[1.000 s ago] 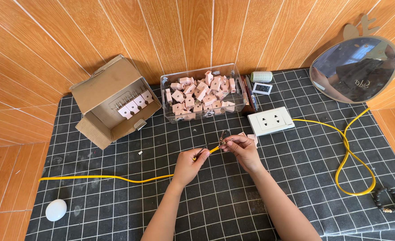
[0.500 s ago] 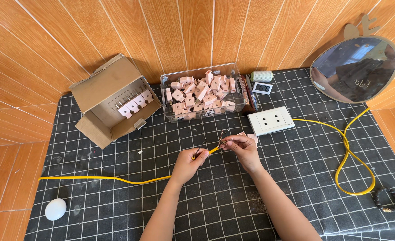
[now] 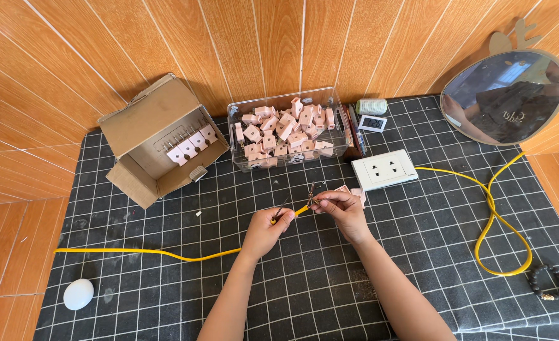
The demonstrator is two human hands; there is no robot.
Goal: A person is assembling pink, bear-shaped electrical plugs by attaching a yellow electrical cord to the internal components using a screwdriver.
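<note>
Yellow cable (image 3: pixel 166 254) runs across the black gridded mat (image 3: pixel 418 265) on the counter, its stripped end held between both hands near the mat's centre. Left hand (image 3: pixel 263 230) pinches the yellow sheath just behind the bared end; right hand (image 3: pixel 342 207) pinches the thin wire strands (image 3: pixel 311 192), which stand up slightly from the fingertips. Small pink plug parts (image 3: pixel 354 192) lie just beside the right hand, touching the mat. Behind the hands stand a clear bin of pink plug shells (image 3: pixel 285 129), an open cardboard box (image 3: pixel 159 142) holding finished plugs, and a white socket block (image 3: pixel 383 169) whose own yellow lead loops away to the right.

Judgement on technique — the sheath is best kept firmly pinched close to the stripped end so the strands can be handled without the cable turning, and the strands kept together so none splays loose.

Compared with the view half a second earlier, the hands sit in nearly the same place; the right hand seems lifted a little, with the strands raised more clearly — the rest of the counter is unchanged.
</note>
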